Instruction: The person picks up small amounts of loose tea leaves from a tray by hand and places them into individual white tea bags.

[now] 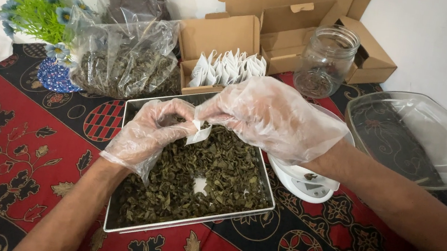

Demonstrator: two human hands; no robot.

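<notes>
Both my hands wear loose clear plastic gloves and meet above a metal tray filled with dried green leaves. My left hand and my right hand pinch together a small white paper sachet that hangs just over the leaves. The fingers of both hands are closed on the sachet's top edge. Under my right wrist sits a small white kitchen scale, partly hidden.
An open cardboard box holds several white sachets. A clear bag of dried leaves, a glass jar, a glass dish, more cardboard boxes and blue artificial flowers stand on the red and black patterned cloth.
</notes>
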